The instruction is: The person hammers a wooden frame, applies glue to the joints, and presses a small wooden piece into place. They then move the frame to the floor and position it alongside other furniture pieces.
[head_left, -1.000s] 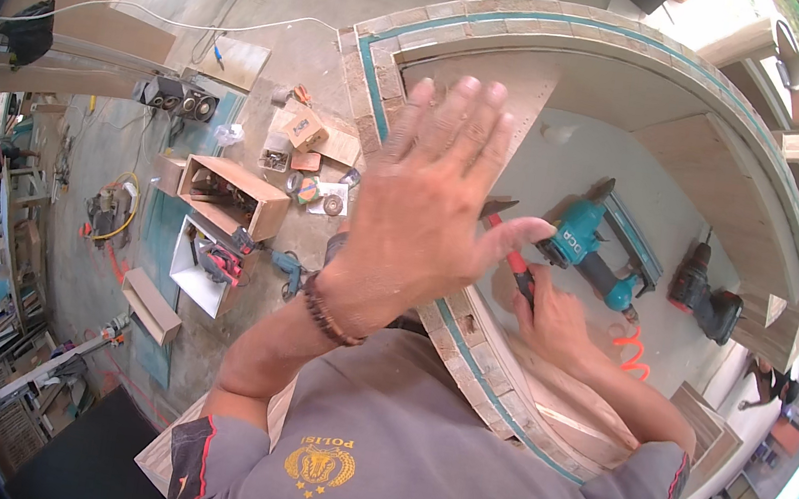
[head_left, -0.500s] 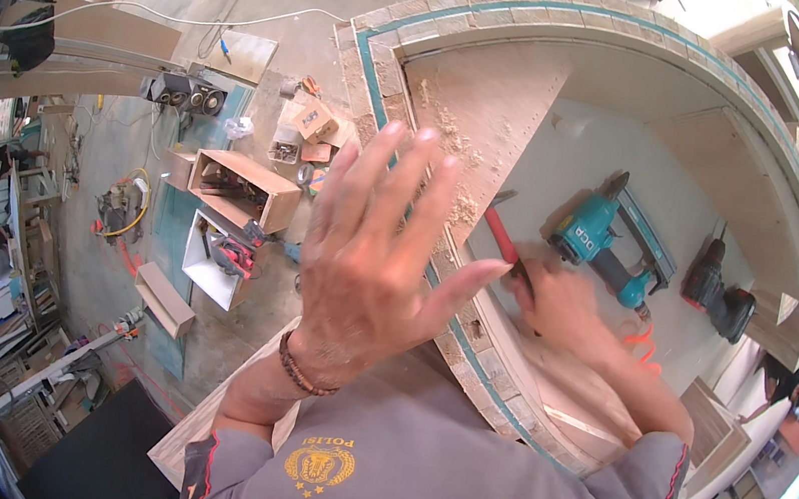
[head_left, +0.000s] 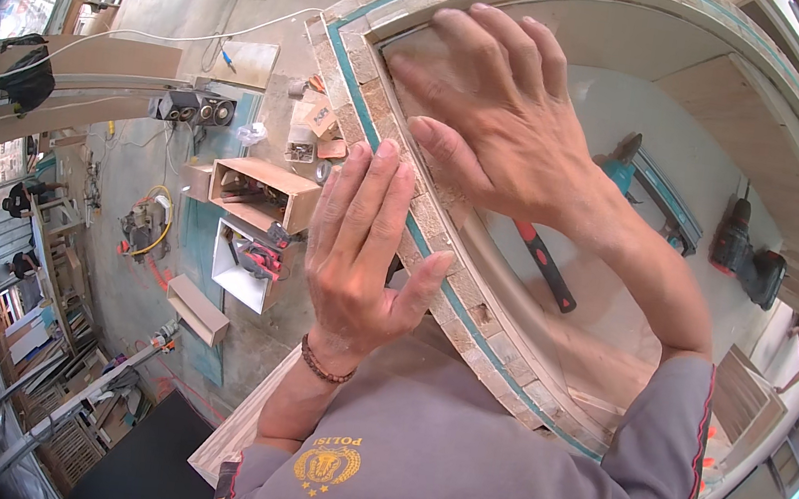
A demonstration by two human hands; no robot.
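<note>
Curved plywood frame with a teal inner strip (head_left: 439, 255) lies across the workshop floor, assembled along its arc. Left hand (head_left: 365, 245), fingers together, presses flat on its outer edge; right hand (head_left: 498, 111), fingers spread, presses the inner panel. Red-handled hammer (head_left: 544, 267) lies unused inside the frame, so fixing appears unfinished.

**Crowded rim, open panel behind**

Both hands sit on the curved wooden frame (head_left: 473, 305), the left hand (head_left: 365, 245) outside the rim, the right hand (head_left: 498, 111) inside. Behind the right wrist, a red-handled hammer (head_left: 543, 269), a teal power tool (head_left: 650, 187) and a cordless drill (head_left: 746, 260) block the panel; pale board between them looks free. Open tool boxes (head_left: 260, 196) crowd the left floor.
</note>
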